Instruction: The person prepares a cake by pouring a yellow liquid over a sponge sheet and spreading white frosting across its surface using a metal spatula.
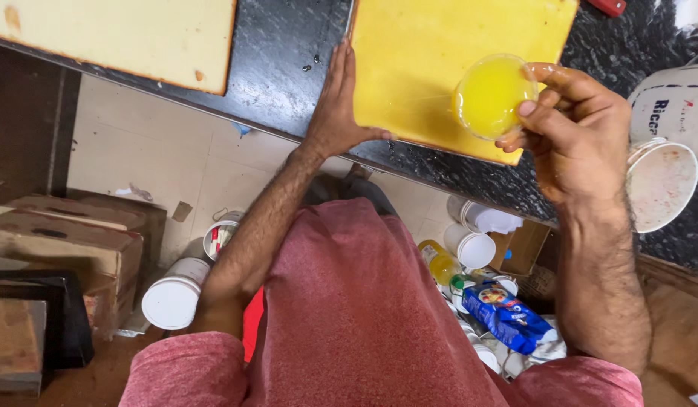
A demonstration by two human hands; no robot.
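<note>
Right hand (pixel 571 132) grips a yellow-filled cup (pixel 492 96) over the yellow board (pixel 417 68); left hand (pixel 335 105) lies flat, empty, beside a white bucket (pixel 660 183).

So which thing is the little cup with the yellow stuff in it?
Find the dark speckled counter, then the yellow board lying on it. Over the board's near right corner, the right hand tilts a small clear cup of bright yellow liquid. It is see-through, unlike the white tubs on the floor.

Right hand (pixel 583 139) grips a clear plastic cup of yellow liquid (pixel 492 96) over the yellow cutting board (pixel 417 68); left hand (pixel 335 113) presses flat at the board's left edge on the dark surface (pixel 281 68).
</note>
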